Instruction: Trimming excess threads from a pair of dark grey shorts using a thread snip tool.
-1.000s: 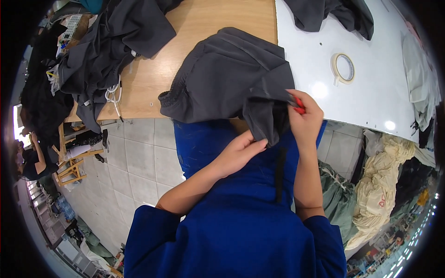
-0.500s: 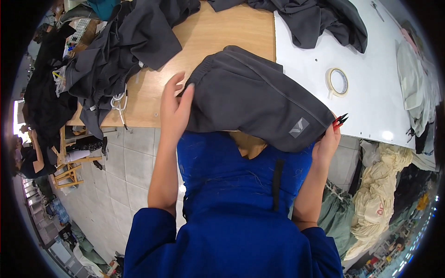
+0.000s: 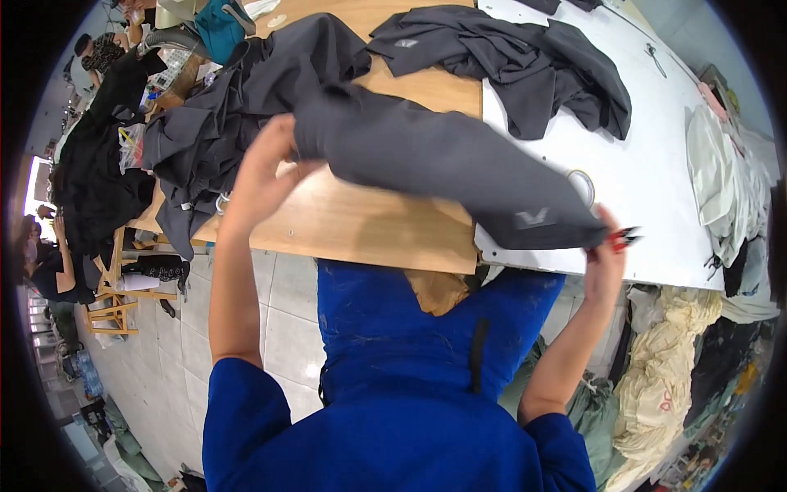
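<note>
A pair of dark grey shorts (image 3: 426,156) with a small light logo is stretched between my hands above the table, blurred by motion. My left hand (image 3: 269,168) is closed at the waistband end, thumb toward me, some fingertips hidden by the cloth. At the leg end, my right hand (image 3: 605,250) grips the hem. The same hand also holds red-handled thread snips (image 3: 620,239), their black tips pointing right.
A wooden tabletop (image 3: 369,238) meets a white board (image 3: 533,258) on the right. Dark grey garments (image 3: 197,123) are heaped at the left, and more cloth (image 3: 525,66) lies at the back. A tape roll (image 3: 582,187) is partly covered by the shorts. Scissors (image 3: 656,59) lie far right.
Both hands have moved away and apart, pulling the shorts out longer and further over the table. My left hand has gone left, my right hand slightly right.
</note>
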{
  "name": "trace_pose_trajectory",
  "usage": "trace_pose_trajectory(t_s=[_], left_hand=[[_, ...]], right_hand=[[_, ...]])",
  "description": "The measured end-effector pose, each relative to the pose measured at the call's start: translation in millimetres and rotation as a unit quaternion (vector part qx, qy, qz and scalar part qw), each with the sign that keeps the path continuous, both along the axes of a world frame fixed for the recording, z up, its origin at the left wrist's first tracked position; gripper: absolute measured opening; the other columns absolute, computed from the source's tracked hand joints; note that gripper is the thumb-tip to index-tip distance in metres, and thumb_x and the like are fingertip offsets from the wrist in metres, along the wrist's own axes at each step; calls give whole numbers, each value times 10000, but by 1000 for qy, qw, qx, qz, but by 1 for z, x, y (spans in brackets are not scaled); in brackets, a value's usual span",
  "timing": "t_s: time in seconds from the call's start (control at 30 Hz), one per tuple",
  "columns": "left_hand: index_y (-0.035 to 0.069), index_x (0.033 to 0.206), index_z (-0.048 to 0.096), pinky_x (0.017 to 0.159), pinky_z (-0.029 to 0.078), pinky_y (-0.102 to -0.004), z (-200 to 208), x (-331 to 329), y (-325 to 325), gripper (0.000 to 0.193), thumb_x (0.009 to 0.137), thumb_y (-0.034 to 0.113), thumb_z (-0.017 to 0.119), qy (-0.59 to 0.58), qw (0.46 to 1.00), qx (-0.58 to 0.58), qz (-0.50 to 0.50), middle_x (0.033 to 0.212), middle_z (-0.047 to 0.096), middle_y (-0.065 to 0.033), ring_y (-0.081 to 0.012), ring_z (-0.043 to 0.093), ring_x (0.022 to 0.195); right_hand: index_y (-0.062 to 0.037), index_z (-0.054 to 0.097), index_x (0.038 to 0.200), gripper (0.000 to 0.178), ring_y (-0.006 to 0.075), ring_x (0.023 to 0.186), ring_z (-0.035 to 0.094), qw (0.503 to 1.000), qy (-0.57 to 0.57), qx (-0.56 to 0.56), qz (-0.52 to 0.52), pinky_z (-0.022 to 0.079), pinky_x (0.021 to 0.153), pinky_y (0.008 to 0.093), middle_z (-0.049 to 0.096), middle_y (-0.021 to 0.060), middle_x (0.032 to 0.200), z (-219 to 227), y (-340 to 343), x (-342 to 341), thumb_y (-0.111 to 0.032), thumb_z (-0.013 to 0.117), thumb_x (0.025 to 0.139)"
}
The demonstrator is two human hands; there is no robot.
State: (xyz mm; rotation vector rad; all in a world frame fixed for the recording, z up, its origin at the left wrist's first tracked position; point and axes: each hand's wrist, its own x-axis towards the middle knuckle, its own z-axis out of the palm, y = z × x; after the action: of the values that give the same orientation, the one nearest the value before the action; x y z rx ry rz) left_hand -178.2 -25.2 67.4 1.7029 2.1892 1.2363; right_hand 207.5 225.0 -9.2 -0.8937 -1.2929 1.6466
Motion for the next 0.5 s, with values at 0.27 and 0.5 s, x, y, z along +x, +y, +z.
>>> trace_pose_trajectory(t_s=[0.27,0.5], left_hand=[[56,1179,539,873,400,-267,-80,-8,-60,312,897,188,530,-300,939,-146,80,1177,533,-39,-128,508,1004],[83,1177,535,861,366,-232,-104,9,-10,304,934,262,495,-387,884,6,261,1090,550,-13,-92,489,998]], right_hand=[[-27,592,1135,261,13,614,351,976,-142,21,-164,274,531,172,570,-8,841,-62,-27,22,-148,523,915],[-30,605,1103,238,62,768,449,960,-177,123,-177,361,721,206,556,-1,833,-57,-17,-7,-155,513,923]])
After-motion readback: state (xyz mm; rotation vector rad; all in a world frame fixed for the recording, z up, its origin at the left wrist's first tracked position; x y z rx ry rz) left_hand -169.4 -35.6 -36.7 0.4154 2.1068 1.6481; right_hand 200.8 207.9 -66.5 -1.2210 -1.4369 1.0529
